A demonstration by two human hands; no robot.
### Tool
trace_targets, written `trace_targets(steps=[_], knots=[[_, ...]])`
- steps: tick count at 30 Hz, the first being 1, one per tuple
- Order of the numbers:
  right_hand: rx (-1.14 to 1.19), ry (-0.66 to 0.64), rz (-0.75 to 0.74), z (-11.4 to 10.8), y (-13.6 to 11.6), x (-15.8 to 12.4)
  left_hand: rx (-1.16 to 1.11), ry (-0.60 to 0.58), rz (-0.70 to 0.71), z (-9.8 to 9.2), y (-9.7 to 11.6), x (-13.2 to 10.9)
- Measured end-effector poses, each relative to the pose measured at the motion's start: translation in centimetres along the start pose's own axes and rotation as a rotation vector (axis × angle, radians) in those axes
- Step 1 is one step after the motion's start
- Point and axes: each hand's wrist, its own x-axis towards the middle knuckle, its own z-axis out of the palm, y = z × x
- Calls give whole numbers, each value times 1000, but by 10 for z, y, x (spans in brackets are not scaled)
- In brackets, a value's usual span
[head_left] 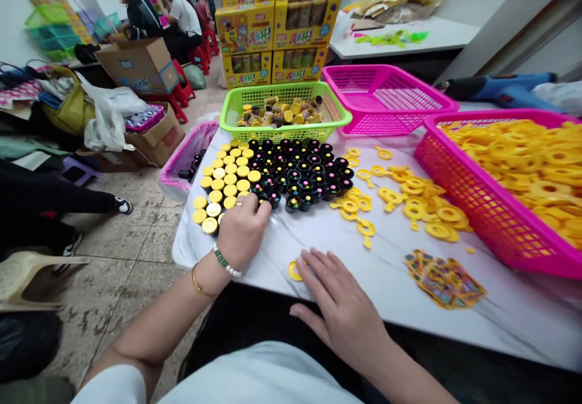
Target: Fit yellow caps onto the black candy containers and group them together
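My left hand [244, 225] is closed, its fingers curled down at the edge between the yellow-topped round pieces [230, 181] and the black cups [302, 167]. What its fingertips grip is hidden behind the knuckles. Near the table's front edge, my right hand [339, 298] lies flat with fingers stretched out. Its fingertips partly cover a yellow plastic ring piece [295, 271] on the white tabletop [268, 258]. Small pink, yellow and blue bits show inside the black cups. More yellow ring pieces with short stems [413, 204] lie loose to the right of the cups.
A green basket [286, 132] of small wrapped cups stands behind, beside a pink basket [386, 126]. At right, another pink basket [495, 210] is heaped with yellow rings. Printed cards [445, 279] lie in front of it. A blue power tool [504, 87], stacked yellow boxes [248, 28] and seated people are farther back.
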Motion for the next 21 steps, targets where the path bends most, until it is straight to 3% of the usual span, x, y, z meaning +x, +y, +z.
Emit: trace_targets(steps=[3,5,7,9,12,15,21], knots=[[112,105,-63,-2,-4,-5,-48,80,54,-8,0,-2],[281,102,-5,-7,-8,-3,-139,57,71,-19,1,-8],[478,42,203,-14,-7,3,-299,-38,102,-29,4,-18],[647,-35,517,-19,1,13,-525,-153,121,-32,9,-30],[869,-209,845,-24,22,35,-821,-160,-49,-23,19,-46],[1005,-286,880,-26,36,58,-918,-73,-237,-8,28,-57],[984,-342,945,-16,26,85,-869,-66,-155,0,31,-58]])
